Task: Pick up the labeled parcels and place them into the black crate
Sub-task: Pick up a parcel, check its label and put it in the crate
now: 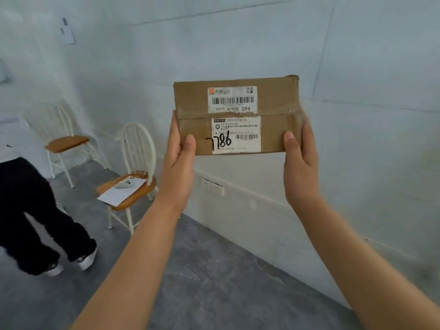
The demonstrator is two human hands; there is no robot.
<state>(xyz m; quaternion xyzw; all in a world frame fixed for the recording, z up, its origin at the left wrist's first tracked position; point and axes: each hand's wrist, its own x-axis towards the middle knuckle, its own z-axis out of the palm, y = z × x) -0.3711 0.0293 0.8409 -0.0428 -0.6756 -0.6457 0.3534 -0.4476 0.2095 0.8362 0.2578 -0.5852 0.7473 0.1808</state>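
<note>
Soft even daylight, edges bowed, slight blur

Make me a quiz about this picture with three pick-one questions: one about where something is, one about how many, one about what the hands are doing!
1. Where is the sheet of paper? A) on the seat of the nearer chair B) on a shelf C) in a crate
2. How many chairs show? A) one B) two C) four
3. How is the cardboard parcel held? A) one hand only B) both hands C) nobody holds it
Answers: 1 A, it lies on that wooden seat. 2 B, a farther chair stands beyond the nearer one. 3 B, the left hand and right hand grip its opposite sides.
</note>
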